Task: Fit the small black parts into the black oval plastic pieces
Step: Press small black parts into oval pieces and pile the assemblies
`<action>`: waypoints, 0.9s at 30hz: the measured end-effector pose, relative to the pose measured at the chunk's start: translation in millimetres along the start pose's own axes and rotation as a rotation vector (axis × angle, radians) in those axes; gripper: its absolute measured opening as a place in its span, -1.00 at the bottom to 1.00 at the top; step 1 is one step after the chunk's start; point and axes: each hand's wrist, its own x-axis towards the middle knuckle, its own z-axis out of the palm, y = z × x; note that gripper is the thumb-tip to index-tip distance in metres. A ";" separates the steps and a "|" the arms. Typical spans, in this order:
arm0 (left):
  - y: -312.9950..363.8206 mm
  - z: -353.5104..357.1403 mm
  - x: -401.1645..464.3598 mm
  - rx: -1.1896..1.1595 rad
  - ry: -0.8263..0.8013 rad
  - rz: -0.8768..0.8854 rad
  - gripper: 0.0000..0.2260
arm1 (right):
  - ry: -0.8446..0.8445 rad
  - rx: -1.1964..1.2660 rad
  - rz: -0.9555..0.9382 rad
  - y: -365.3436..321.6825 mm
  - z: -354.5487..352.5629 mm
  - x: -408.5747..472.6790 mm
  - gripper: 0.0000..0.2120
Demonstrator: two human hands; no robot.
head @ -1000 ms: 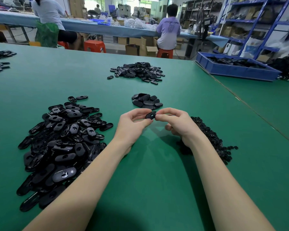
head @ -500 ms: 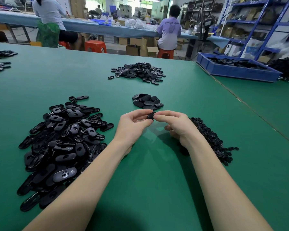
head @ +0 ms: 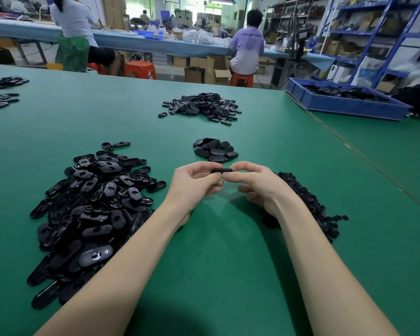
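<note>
Green felt worktable (head: 228, 275) up front: left hand (head: 192, 183) and right hand (head: 257, 183) both pinch one black oval plastic piece (head: 221, 170), big pile of black oval shells (head: 92, 207) left of them.

A green-topped table (head: 58, 122) is seen in front; a long blue bench (head: 121, 40), orange stools (head: 140, 69) and blue shelving (head: 378, 32) are seen behind.
</note>
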 end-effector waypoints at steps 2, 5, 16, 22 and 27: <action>1.1 -1.5 1.5 0.033 0.023 0.020 -0.85 | 0.009 -0.045 -0.056 -0.4 0.5 -0.9 -0.83; 1.7 -2.8 2.2 0.096 0.041 0.043 -0.84 | 0.044 -0.122 -0.167 -2.3 2.5 -0.7 -0.88; -0.1 -6.5 1.3 0.148 0.040 0.007 -0.85 | 0.136 -0.292 -0.298 2.2 10.7 3.0 -0.87; -1.0 -8.4 1.9 0.196 0.028 0.011 -0.86 | 0.119 -0.228 -0.299 5.6 11.6 3.3 -0.83; -2.3 -8.5 3.6 0.235 0.043 0.014 -0.88 | 0.115 -0.179 -0.317 9.2 15.8 3.1 -0.79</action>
